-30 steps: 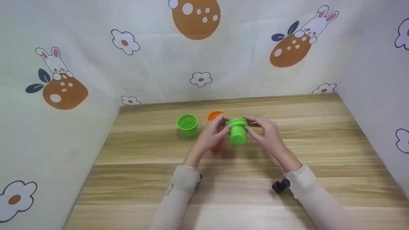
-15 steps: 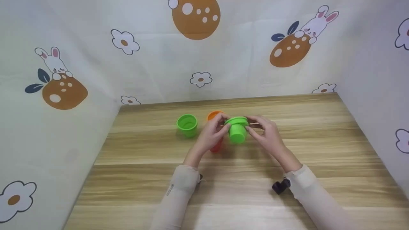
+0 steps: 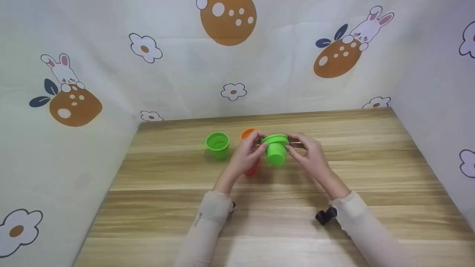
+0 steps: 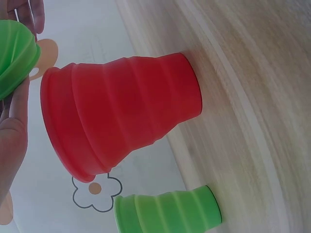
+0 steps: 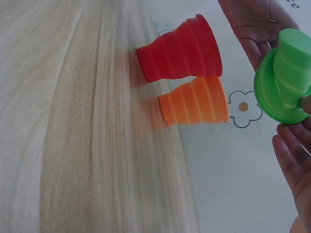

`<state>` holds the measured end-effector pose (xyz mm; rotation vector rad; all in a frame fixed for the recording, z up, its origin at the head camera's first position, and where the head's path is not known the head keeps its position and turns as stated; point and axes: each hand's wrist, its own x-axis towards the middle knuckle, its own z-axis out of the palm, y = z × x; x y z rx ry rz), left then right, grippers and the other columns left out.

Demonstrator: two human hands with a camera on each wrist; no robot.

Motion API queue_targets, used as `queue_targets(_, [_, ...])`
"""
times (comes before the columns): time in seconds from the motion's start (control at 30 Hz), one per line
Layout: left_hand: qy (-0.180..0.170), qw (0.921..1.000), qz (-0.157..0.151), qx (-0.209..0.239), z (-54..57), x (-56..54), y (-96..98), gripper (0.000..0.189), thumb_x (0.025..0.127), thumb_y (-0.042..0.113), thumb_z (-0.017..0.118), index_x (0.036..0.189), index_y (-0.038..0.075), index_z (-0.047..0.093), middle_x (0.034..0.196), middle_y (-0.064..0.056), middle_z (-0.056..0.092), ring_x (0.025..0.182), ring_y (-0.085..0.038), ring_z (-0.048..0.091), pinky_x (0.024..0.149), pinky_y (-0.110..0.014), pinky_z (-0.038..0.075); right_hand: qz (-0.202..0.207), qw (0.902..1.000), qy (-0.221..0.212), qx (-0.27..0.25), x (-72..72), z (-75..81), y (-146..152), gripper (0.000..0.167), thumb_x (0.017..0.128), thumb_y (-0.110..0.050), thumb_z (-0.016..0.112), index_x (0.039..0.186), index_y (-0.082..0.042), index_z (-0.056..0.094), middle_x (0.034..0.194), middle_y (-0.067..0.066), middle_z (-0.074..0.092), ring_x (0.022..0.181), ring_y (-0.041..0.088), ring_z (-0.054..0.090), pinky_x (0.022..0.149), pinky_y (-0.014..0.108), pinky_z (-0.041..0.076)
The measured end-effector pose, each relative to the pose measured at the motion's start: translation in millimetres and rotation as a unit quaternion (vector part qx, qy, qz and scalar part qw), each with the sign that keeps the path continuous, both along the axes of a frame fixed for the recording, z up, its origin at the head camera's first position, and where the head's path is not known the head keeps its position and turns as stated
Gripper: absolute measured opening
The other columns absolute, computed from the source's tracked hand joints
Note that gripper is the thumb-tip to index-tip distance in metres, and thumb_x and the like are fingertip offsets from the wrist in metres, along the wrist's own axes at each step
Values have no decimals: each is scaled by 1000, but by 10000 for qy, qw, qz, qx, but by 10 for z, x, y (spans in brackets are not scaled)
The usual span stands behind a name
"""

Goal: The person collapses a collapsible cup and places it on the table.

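Observation:
Both hands hold a green collapsible cup [image 3: 276, 154] above the table, its base tilted toward the head camera. Its wide rim section is folded partly down around the narrower base. My left hand [image 3: 245, 152] pinches the rim's left side between thumb and fingers; my right hand [image 3: 311, 154] does the same on the right. In the left wrist view a red collapsible cup [image 4: 121, 107] stands upright on the table, close by the left hand. Behind it is an orange cup [image 5: 194, 102], seen in the right wrist view. In the head view, the left hand and forearm partly cover both.
A second green cup [image 3: 218, 144] stands upright, extended, left of the orange one. The wooden table [image 3: 167, 207] meets patterned cloth walls [image 3: 193, 74] at the back and sides. A small black device [image 3: 326, 216] sits at the right wrist.
The held green cup has risen slightly in the head view, with both hands still gripping its rim. The standing cups have stayed in place.

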<state>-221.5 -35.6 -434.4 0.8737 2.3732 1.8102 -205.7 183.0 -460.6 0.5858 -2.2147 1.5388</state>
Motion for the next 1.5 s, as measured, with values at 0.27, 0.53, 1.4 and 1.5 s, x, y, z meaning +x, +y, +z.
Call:
queue_targets(0.27, [-70,9999,-63,52,-4,2,6,20,101,6,53,117,-7,52,111,-23,62,100,-18,60,88,-24,56,-127,9995,173,224,16,15,-16,27,90,0,69,116,2,68,110,13,72,98,22,71,87,30,60])
queue_targets(0.53, [-20,10000,-67,49,-6,8,5,21,101,6,53,117,-7,53,112,-22,62,101,-17,60,89,-25,56,-316,9983,401,297,10,16,-22,24,87,3,71,112,3,68,105,13,73,91,27,72,82,42,61])
queue_targets(1.4, [-247,9990,-278,-262,-13,1,-22,26,98,10,60,121,-2,58,120,-19,64,110,-25,63,98,-31,56,-260,9971,565,445,3,-17,5,24,88,1,71,112,-1,70,106,9,74,93,21,71,83,32,61])
queue_targets(1.5, [-168,9990,-220,-339,-10,6,-32,26,98,10,61,120,-2,58,118,-18,65,109,-25,63,99,-31,55,-207,9983,447,306,32,14,-21,27,87,4,72,114,1,70,107,12,73,93,20,70,83,37,62])
